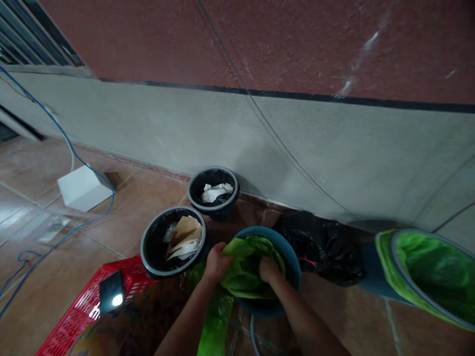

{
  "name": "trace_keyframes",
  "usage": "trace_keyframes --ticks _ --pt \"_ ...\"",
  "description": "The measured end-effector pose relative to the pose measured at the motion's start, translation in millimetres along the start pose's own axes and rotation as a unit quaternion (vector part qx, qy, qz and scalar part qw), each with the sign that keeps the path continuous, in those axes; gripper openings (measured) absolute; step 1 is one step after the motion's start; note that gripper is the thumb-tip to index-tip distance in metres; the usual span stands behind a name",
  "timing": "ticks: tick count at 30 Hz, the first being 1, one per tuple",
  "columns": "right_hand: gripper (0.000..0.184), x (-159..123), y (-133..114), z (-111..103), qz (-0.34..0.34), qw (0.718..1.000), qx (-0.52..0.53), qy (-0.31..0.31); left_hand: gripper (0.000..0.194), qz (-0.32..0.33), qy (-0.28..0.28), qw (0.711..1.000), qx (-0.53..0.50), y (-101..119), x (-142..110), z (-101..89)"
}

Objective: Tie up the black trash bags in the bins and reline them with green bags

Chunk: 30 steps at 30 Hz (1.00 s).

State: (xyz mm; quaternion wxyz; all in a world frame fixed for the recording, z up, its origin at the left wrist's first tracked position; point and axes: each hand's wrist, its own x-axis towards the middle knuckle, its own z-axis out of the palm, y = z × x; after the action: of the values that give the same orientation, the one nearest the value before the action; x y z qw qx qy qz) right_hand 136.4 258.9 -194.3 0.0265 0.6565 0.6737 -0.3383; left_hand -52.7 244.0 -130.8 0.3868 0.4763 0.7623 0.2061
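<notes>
My left hand (pixel 216 260) is closed on the edge of a green plastic bag (pixel 243 269) at the left rim of a blue bin (pixel 291 262). My right hand (pixel 269 269) grips the same bag further inside the bin, fingers curled into the plastic. Part of the bag hangs down outside the bin toward me. Both forearms reach in from the bottom of the view.
Two black-lined bins stand to the left, the near one (pixel 150 247) with paper, the far one (pixel 195 190) with white tissue. A black bag (pixel 322 244) lies by the wall. A green-lined bin (pixel 393 267) is at right. A red basket (pixel 79 309) holds a phone (pixel 111 291). Blue cable (pixel 67 143) crosses the floor.
</notes>
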Motion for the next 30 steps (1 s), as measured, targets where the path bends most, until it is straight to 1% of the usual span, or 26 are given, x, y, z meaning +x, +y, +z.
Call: trace_keyframes --ticks 1,2,4,5,6,7,10,12,14,15,16,17,19,20,22,24,26,27,30 --pt "0.021 -0.2 0.2 -5.0 0.005 1.0 -0.014 0.013 0.016 -0.002 -0.029 0.998 -0.049 -0.3 -1.9 -2.4" --pt "0.025 0.6 0.5 -10.7 0.001 0.999 -0.027 0.039 0.023 -0.007 -0.061 0.993 -0.103 -0.6 -4.1 -4.3" --pt "0.034 5.8 2.5 -21.6 -0.021 0.992 -0.043 0.112 0.037 -0.016 -0.112 0.972 -0.205 -0.7 -8.5 -6.8" --pt "0.037 9.7 4.5 -25.5 -0.026 0.989 -0.048 0.136 0.042 -0.018 -0.121 0.963 -0.239 -0.8 -10.1 -7.4" --pt "0.039 14.2 7.1 -27.7 -0.018 0.989 -0.051 0.14 0.044 -0.015 -0.119 0.959 -0.257 -1.1 -10.9 -7.6" --pt "0.04 18.7 10.3 -28.0 -0.003 0.99 -0.054 0.131 0.044 -0.007 -0.105 0.961 -0.257 -1.7 -10.9 -7.8" --pt "0.042 29.5 19.7 -19.9 0.053 0.993 -0.059 0.083 0.034 0.046 -0.034 0.98 -0.19 -6.3 -6.8 -8.7" --pt "0.041 32.6 23.0 -12.8 0.077 0.993 -0.056 0.07 0.024 0.084 -0.003 0.987 -0.134 -10.4 -2.6 -10.4" --pt "0.039 31.5 23.0 -10.4 0.093 0.992 -0.056 0.062 0.019 0.093 0.017 0.991 -0.093 -13.3 1.0 -12.3" --pt "0.038 29.1 22.4 -11.8 0.089 0.993 -0.056 0.062 0.018 0.088 0.024 0.993 -0.079 -13.9 2.5 -13.0" --pt "0.036 25.5 22.2 -15.0 0.077 0.993 -0.054 0.071 0.018 0.08 0.031 0.994 -0.067 -14.1 3.9 -13.5" --pt "0.034 20.9 23.1 -19.7 0.06 0.993 -0.047 0.093 0.017 0.075 0.042 0.995 -0.053 -13.8 5.2 -13.7" --pt "0.032 9.5 29.9 -32.0 0.039 0.986 -0.006 0.165 0.018 0.076 0.075 0.994 -0.008 -12.1 7.7 -13.2" --pt "0.032 3.6 36.3 -38.7 0.044 0.978 0.032 0.201 0.018 0.076 0.094 0.992 0.022 -10.9 9.0 -12.4" --pt "0.034 -6.4 53.8 -51.1 0.085 0.954 0.138 0.252 0.02 0.069 0.122 0.987 0.08 -7.7 11.4 -10.1" --pt "0.037 -11.0 72.9 -61.0 0.127 0.921 0.248 0.271 0.022 0.057 0.125 0.984 0.113 -2.9 14.0 -7.3" --pt "0.039 -9.0 87.7 -68.2 0.143 0.895 0.316 0.281 0.024 0.043 0.113 0.984 0.13 3.8 18.1 -4.3" --pt "0.04 -5.9 92.5 -70.8 0.148 0.888 0.329 0.284 0.024 0.034 0.104 0.984 0.138 7.6 21.0 -2.9" --pt "0.038 7.8 96.7 -75.4 0.169 0.885 0.339 0.272 0.027 0.004 0.087 0.983 0.162 18.6 34.7 1.1"
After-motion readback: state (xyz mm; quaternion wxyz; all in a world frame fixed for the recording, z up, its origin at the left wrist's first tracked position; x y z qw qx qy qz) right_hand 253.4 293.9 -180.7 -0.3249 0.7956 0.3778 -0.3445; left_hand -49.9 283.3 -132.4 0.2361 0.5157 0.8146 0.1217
